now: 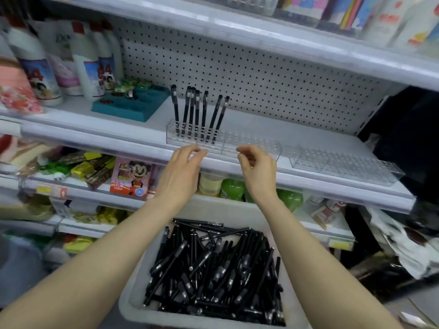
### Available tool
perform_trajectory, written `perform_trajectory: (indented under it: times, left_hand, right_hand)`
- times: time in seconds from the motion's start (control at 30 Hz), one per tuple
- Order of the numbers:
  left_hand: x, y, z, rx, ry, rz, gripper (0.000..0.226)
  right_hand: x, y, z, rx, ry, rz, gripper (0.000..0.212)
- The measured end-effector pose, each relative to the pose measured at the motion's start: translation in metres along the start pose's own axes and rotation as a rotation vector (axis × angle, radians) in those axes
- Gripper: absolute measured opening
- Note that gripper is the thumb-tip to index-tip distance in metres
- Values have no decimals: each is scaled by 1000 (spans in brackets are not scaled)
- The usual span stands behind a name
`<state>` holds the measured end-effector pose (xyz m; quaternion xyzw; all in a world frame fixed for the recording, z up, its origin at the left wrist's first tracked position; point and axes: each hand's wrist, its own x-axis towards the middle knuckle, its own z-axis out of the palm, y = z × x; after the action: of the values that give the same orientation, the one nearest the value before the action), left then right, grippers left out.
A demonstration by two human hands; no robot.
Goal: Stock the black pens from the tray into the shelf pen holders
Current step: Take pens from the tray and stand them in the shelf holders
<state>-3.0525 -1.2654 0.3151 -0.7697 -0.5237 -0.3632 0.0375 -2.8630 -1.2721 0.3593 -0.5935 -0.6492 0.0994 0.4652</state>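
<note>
While most of the slim black pens [213, 269], matte plastic with small silver bands and clips, lie heaped in the pale grey plastic tray [133, 302] at the bottom of the view, seven standing pens [197, 110] of the same kind already sit in the clear acrylic pen holder [249, 143] on the white shelf [95, 136] above. The heaped ones lie flat and criss-crossed. Most have their long axes running roughly from the near edge toward the shelf, and a few at the far end lie crosswise. The seven in the holder stand on end, caps up, in its left part; the two rightmost lean to the right.

Just in front of the holder's near wall, the left hand [183, 172] is raised with its fingers gently bent and holding nothing, fingertips close to the acrylic. The right hand [257, 172] hangs beside it, apart from it, fingers loosely curled and likewise empty.

A second clear holder [344, 167] stands further right on the same shelf. A teal moulded tray [133, 108] and white bottles [85, 65] stand to the left, before a white pegboard [261, 74].
</note>
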Motion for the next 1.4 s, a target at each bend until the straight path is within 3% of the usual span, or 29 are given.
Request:
perform_trajectory:
  times: [0.13, 0.27, 0.43, 0.63, 0.8, 0.93, 1.1, 1.23, 1.4]
  left_hand:
    - [-47, 11, 13, -60, -20, -20, 39]
    - [-91, 16, 20, -63, -85, -81, 32]
    - [-113, 15, 29, -55, -243, -191, 26]
    - [-115, 15, 36, 24, -481, -227, 26]
    - [-111, 12, 39, -4, -540, -243, 26]
    - [-106, 20, 34, -259, -446, -288, 28]
    - [-93, 34, 27, -432, -523, -305, 24]
    - [-75, 35, 21, -472, -405, -338, 13]
    - [-39, 35, -2, -298, -312, -194, 15]
  right_hand:
    - [-53, 26, 4, -12, -70, 21, 13]
    - [-95, 50, 19, -79, -256, 83, 16]
    - [-127, 64, 36, -431, -584, 148, 22]
    - [-129, 71, 41, -373, -650, 203, 26]
    - [-112, 67, 30, 6, -529, 394, 12]
    - [-90, 54, 17, 231, -349, 339, 14]
    - [-61, 30, 5, 300, -157, 266, 16]
    - [-55, 17, 5, 396, -225, 262, 20]
    - [-43, 8, 8, 377, -266, 224, 9]
